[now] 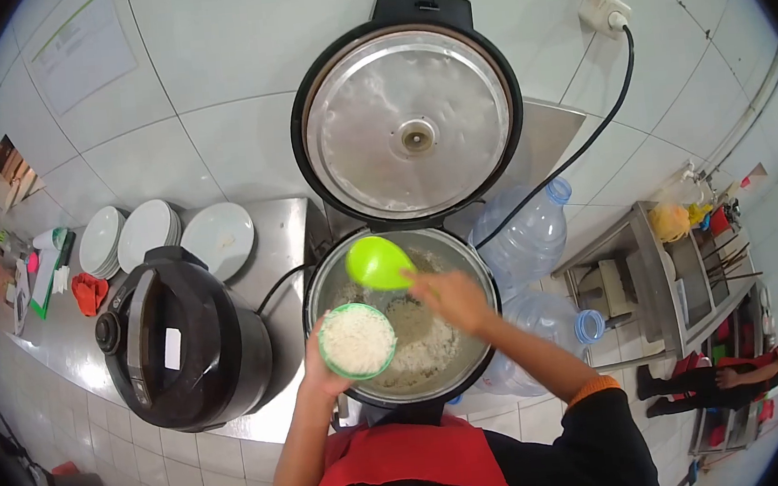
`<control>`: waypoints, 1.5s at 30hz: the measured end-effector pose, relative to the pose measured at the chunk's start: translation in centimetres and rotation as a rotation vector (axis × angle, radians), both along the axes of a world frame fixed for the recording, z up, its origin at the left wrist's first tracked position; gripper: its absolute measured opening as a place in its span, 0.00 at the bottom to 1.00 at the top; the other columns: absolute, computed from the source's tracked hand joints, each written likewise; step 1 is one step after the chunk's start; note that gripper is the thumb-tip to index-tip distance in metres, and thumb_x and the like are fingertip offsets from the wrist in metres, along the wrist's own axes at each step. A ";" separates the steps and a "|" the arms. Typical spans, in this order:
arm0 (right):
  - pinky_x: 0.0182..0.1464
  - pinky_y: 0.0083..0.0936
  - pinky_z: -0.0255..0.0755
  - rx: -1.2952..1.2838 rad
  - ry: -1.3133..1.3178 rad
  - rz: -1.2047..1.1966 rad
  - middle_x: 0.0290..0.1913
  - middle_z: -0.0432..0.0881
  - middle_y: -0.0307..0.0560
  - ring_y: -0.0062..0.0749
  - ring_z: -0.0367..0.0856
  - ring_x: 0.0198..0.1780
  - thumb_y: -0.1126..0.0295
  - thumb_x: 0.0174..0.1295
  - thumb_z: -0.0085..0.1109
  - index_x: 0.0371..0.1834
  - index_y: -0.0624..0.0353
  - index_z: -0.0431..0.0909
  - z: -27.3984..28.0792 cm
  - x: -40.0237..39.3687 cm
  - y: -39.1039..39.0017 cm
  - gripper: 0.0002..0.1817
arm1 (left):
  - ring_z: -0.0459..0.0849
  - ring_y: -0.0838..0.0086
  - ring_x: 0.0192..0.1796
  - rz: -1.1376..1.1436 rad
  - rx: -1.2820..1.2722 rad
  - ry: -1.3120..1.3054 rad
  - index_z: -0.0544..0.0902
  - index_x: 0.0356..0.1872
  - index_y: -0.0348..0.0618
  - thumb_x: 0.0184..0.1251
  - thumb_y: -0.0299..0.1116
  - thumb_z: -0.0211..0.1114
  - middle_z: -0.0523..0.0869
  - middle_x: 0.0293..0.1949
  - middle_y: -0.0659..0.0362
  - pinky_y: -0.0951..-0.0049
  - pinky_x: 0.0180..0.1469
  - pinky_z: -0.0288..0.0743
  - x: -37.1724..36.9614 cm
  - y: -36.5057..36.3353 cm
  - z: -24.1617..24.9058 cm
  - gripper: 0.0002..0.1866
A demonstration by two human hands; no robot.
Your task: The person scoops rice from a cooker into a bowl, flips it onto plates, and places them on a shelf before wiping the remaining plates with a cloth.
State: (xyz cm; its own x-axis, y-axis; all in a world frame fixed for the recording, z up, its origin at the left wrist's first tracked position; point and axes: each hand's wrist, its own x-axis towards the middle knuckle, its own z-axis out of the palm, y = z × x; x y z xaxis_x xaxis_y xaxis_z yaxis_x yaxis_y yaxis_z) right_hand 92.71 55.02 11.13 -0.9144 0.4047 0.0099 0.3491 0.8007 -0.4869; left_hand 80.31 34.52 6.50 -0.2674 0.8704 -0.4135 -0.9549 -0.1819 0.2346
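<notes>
My left hand (320,366) is closed around a green-rimmed bowl (389,359) filled with white rice (355,339). It is held over the front left of a large rice cooker (494,364). My right hand (452,299) grips a bright green rice paddle (376,261), raised above the pot's opening just beyond the bowl. Inside the pot, some rice (429,344) lies on the bottom and clings to the wall. The cooker's round metal lid (402,82) stands open against the tiled wall.
Left of the pot, a closed black cooker (184,347) stands on the steel counter (283,253), with stacked white plates (146,231) behind it. Large clear bottles (524,230) are at the right. A black cord (615,109) runs to a wall socket. Another person (739,373) stands far right.
</notes>
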 end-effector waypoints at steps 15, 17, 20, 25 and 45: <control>0.42 0.39 0.74 0.278 -0.775 0.529 0.38 0.82 0.46 0.43 0.80 0.43 0.48 0.50 0.57 0.47 0.36 0.79 -19.4 -8.0 6.9 0.21 | 0.63 0.30 0.57 0.308 0.191 0.029 0.56 0.66 0.48 0.56 0.61 0.48 0.57 0.64 0.38 0.34 0.44 0.71 -1.7 -11.0 3.7 0.41; 0.42 0.38 0.73 0.150 -0.768 0.521 0.38 0.82 0.45 0.43 0.80 0.43 0.47 0.50 0.58 0.48 0.31 0.78 -18.8 -7.9 6.7 0.20 | 0.69 0.28 0.51 0.305 0.331 -0.118 0.54 0.67 0.50 0.60 0.61 0.46 0.60 0.61 0.34 0.38 0.37 0.77 -1.5 -11.5 2.7 0.38; 0.43 0.36 0.72 -0.095 -0.777 0.686 0.40 0.82 0.43 0.42 0.80 0.43 0.47 0.49 0.59 0.49 0.30 0.78 -20.6 -7.9 4.3 0.21 | 0.69 0.32 0.53 0.244 0.492 -0.258 0.56 0.65 0.46 0.56 0.66 0.45 0.64 0.57 0.31 0.40 0.31 0.78 -1.0 -11.8 0.2 0.42; 0.44 0.33 0.72 -0.161 -0.739 0.708 0.40 0.83 0.43 0.41 0.80 0.42 0.48 0.50 0.60 0.49 0.32 0.78 -20.3 -6.8 1.8 0.21 | 0.67 0.34 0.56 0.281 0.242 -0.180 0.59 0.64 0.44 0.55 0.66 0.47 0.64 0.57 0.31 0.36 0.41 0.74 -0.6 -11.4 1.7 0.43; 0.29 0.39 0.70 0.532 -0.074 0.113 0.23 0.78 0.49 0.43 0.77 0.25 0.52 0.57 0.55 0.57 0.40 0.73 13.2 0.1 0.3 0.22 | 0.66 0.39 0.59 -0.015 0.244 -0.095 0.62 0.64 0.46 0.64 0.61 0.37 0.65 0.61 0.44 0.46 0.58 0.65 0.1 1.2 1.5 0.35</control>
